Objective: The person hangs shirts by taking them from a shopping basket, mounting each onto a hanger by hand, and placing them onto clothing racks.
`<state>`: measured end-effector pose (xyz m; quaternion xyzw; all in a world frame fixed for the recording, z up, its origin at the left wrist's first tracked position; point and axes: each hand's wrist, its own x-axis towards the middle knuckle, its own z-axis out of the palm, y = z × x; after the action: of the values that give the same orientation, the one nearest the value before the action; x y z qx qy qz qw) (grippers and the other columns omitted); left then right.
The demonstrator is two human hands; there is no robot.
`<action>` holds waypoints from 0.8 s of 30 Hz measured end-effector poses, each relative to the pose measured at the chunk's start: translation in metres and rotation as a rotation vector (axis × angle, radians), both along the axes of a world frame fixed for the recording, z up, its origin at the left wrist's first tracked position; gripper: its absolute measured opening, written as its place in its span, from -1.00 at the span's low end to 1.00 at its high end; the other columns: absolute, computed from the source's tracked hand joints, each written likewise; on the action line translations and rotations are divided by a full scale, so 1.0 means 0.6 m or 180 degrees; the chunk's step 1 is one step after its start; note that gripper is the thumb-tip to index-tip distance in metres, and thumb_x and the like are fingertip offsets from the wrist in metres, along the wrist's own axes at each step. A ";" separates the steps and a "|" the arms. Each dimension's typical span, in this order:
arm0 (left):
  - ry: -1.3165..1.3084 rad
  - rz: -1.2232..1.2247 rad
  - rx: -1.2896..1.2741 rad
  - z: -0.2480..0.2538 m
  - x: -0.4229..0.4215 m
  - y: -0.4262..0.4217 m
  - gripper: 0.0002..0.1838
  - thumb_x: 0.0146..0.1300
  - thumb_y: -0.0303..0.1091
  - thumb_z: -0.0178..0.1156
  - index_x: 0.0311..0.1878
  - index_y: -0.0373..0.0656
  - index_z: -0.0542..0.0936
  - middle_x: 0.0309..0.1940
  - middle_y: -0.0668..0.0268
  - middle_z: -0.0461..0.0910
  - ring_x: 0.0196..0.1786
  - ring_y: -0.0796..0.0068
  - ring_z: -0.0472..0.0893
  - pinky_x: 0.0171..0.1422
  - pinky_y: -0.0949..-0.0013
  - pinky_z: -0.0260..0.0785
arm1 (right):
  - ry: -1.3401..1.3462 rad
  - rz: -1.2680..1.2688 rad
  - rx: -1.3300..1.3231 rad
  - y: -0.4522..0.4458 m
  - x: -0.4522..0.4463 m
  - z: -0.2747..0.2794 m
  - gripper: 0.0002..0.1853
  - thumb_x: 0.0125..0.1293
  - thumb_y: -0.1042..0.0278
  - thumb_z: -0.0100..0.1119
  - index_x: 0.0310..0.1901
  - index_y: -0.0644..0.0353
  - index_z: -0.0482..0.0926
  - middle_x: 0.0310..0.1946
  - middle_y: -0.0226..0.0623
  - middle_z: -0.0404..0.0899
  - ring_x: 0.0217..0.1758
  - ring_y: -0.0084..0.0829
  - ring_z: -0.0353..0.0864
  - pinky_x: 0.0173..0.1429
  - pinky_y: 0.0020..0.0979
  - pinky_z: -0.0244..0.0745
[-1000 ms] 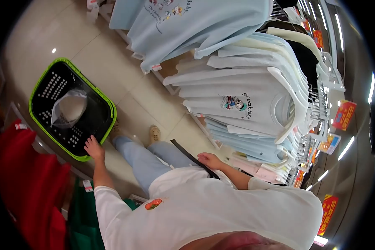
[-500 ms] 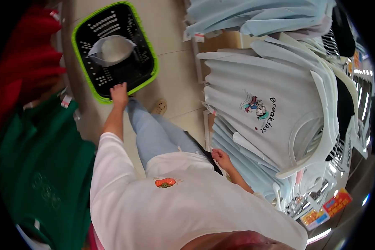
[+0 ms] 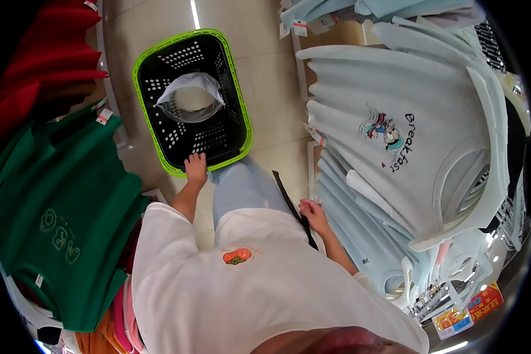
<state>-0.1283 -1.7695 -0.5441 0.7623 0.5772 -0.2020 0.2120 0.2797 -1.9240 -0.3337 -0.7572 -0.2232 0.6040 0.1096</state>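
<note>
Fingers (image 3: 195,158) of the left hand (image 3: 196,170) are clamped over the near rim of a black basket (image 3: 247,137), their tips reaching inside. Basket and green edging spread out directly ahead of that grip, and within, beyond the fingertips, sits a pale item (image 3: 196,100), too unclear to name. On the other hand, the right (image 3: 314,215), the fingers are loosely curled; whether they hold anything I cannot tell. Just beside them runs a black strap (image 3: 287,199), slanting between them and the jeans (image 3: 242,187). Off the right fingers' outer side hang light blue shirts (image 3: 342,192), then, farther ahead, a pale shirt (image 3: 360,88) printed "Breakfast". Out past the left fingers, on their outer side, hangs a green shirt (image 3: 59,189), with red clothes (image 3: 47,65) farther ahead. Tiled floor (image 3: 268,88) shows ahead, between both rows
</note>
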 end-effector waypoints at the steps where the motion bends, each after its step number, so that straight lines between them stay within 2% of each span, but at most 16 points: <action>1: 0.0020 0.0011 -0.0032 -0.002 -0.006 -0.009 -0.43 -0.08 -0.43 0.39 0.06 -0.07 0.41 -0.02 0.20 0.46 0.10 0.17 0.44 0.13 0.08 0.27 | -0.0016 -0.0030 -0.0024 -0.001 -0.008 -0.001 -0.63 0.43 0.35 0.18 0.21 0.28 0.52 -0.04 -0.28 0.68 0.00 -0.51 0.62 0.15 -0.46 0.51; 3: -0.0028 0.0133 -0.0397 0.007 -0.015 -0.008 -0.40 -0.07 -0.35 0.35 0.10 -0.11 0.40 0.05 0.18 0.45 0.15 0.13 0.44 0.17 0.05 0.30 | -0.0050 -0.0082 -0.0075 -0.009 -0.022 0.001 -0.63 0.42 0.37 0.17 0.20 0.28 0.52 -0.03 -0.27 0.67 0.00 -0.51 0.62 0.14 -0.45 0.52; 5: -0.0161 0.0395 -0.0975 0.050 -0.007 0.025 -0.34 -0.09 -0.27 0.36 0.16 -0.15 0.41 0.17 0.15 0.45 0.22 0.09 0.43 0.21 -0.01 0.32 | -0.0043 -0.0084 -0.0014 -0.033 -0.034 -0.001 -0.63 0.42 0.36 0.17 0.20 0.29 0.52 -0.01 -0.26 0.67 0.01 -0.49 0.62 0.15 -0.45 0.51; 7: -0.0428 0.0780 -0.1599 0.036 -0.002 0.066 -0.31 -0.10 -0.14 0.35 0.15 -0.21 0.50 0.17 0.06 0.53 0.20 0.03 0.52 0.21 -0.01 0.39 | -0.0030 -0.0053 0.0013 -0.055 -0.044 0.001 -0.63 0.42 0.35 0.17 0.21 0.28 0.52 0.01 -0.25 0.67 0.02 -0.46 0.63 0.16 -0.43 0.51; 9: -0.1751 0.1308 -0.2371 -0.007 -0.011 0.126 -0.44 -0.02 -0.12 0.35 0.07 -0.18 0.61 0.01 0.09 0.65 0.07 0.07 0.63 0.16 0.11 0.47 | -0.0147 0.0314 0.0004 -0.080 -0.056 -0.011 -0.61 0.43 0.30 0.16 0.22 0.28 0.51 0.03 -0.21 0.67 0.05 -0.40 0.64 0.19 -0.40 0.49; 11: -0.1962 0.1072 -0.1132 -0.009 -0.001 0.181 -0.54 0.07 -0.14 0.28 0.01 -0.20 0.63 -0.11 0.09 0.69 0.02 0.08 0.66 0.14 0.22 0.49 | -0.0209 0.0562 -0.0151 -0.092 -0.074 -0.028 -0.56 0.42 0.21 0.15 0.22 0.28 0.50 0.04 -0.12 0.66 0.09 -0.30 0.64 0.21 -0.35 0.48; 13: -0.2067 0.1133 -0.0057 -0.032 0.006 0.234 -0.57 0.12 -0.17 0.22 0.02 -0.21 0.62 -0.03 0.05 0.67 0.08 0.01 0.63 0.18 0.15 0.47 | -0.0218 0.0703 -0.0463 -0.090 -0.097 -0.050 -0.49 0.40 0.08 0.15 0.22 0.29 0.49 0.04 0.02 0.65 0.13 -0.15 0.64 0.22 -0.28 0.48; 14: -0.2043 0.1300 0.0042 -0.050 0.009 0.261 -0.57 0.14 -0.18 0.19 0.03 -0.21 0.62 -0.01 0.04 0.67 0.09 -0.01 0.62 0.21 0.12 0.45 | -0.0160 0.0986 -0.0364 -0.113 -0.104 -0.090 -0.43 0.41 0.00 0.08 0.25 0.32 0.46 0.13 0.15 0.57 0.22 -0.01 0.57 0.28 -0.18 0.43; 15: -0.2017 0.1462 0.0142 -0.069 0.010 0.286 -0.58 0.15 -0.20 0.17 0.04 -0.20 0.62 0.01 0.03 0.67 0.10 -0.03 0.62 0.23 0.10 0.44 | -0.0214 0.1309 -0.0310 -0.096 -0.129 -0.095 -0.39 0.39 -0.01 0.07 0.28 0.34 0.41 0.15 0.17 0.54 0.25 0.06 0.52 0.31 -0.12 0.40; 17: -0.1490 0.1626 -0.0084 -0.094 0.006 0.337 -0.52 0.17 -0.19 0.15 0.14 -0.18 0.57 0.07 0.01 0.64 0.16 -0.03 0.59 0.28 0.07 0.41 | -0.0288 0.1736 -0.0212 -0.070 -0.180 -0.102 -0.29 0.33 -0.02 0.16 0.34 0.36 0.32 0.16 0.16 0.52 0.20 0.10 0.53 0.27 -0.15 0.43; 18: -0.1228 0.1694 -0.0189 -0.115 0.006 0.357 -0.49 0.18 -0.19 0.14 0.19 -0.17 0.55 0.09 0.00 0.63 0.19 -0.03 0.58 0.31 0.06 0.40 | -0.0683 0.2158 -0.0197 -0.102 -0.203 -0.136 -0.15 0.27 -0.09 0.21 0.40 0.39 0.20 0.27 0.17 0.39 0.21 0.18 0.48 0.28 -0.10 0.42; 19: -0.1039 0.1794 -0.0233 -0.150 -0.001 0.368 -0.47 0.16 -0.17 0.15 0.20 -0.17 0.54 0.11 -0.02 0.62 0.20 -0.04 0.57 0.32 0.06 0.39 | -0.0774 0.2404 -0.0677 -0.069 -0.232 -0.119 -0.03 0.23 -0.14 0.24 0.46 0.35 0.06 0.38 0.13 0.23 0.29 0.21 0.38 0.28 0.03 0.39; 21: -0.0691 0.1975 -0.0324 -0.235 -0.028 0.385 -0.41 0.12 -0.13 0.18 0.23 -0.18 0.53 0.14 -0.05 0.60 0.23 -0.06 0.56 0.35 0.06 0.37 | -0.0901 0.2276 -0.0845 -0.042 -0.259 -0.120 0.05 0.20 -0.18 0.25 0.51 0.27 -0.06 0.43 0.13 0.13 0.35 0.20 0.30 0.29 0.13 0.33; 23: -0.0579 0.2116 -0.0269 -0.298 -0.047 0.382 -0.32 0.06 -0.07 0.22 0.25 -0.24 0.49 0.13 -0.12 0.59 0.23 -0.11 0.55 0.36 0.08 0.36 | -0.1004 0.2193 -0.0767 -0.039 -0.263 -0.138 0.07 0.20 -0.18 0.25 0.53 0.23 -0.09 0.44 0.15 0.09 0.38 0.17 0.26 0.33 0.13 0.27; 24: -0.0495 0.2018 -0.0444 -0.320 -0.053 0.389 -0.29 0.06 -0.06 0.27 0.26 -0.29 0.50 0.22 -0.11 0.53 0.31 -0.05 0.50 0.39 0.17 0.34 | -0.1047 0.2148 -0.0755 -0.041 -0.264 -0.144 0.08 0.20 -0.19 0.26 0.54 0.21 -0.11 0.44 0.16 0.07 0.39 0.15 0.24 0.35 0.13 0.23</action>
<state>-0.1600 -1.5363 -0.7361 0.5415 0.7526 -0.1063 0.3594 0.1213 -1.9485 -0.4202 -0.7354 -0.4028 0.4983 -0.2207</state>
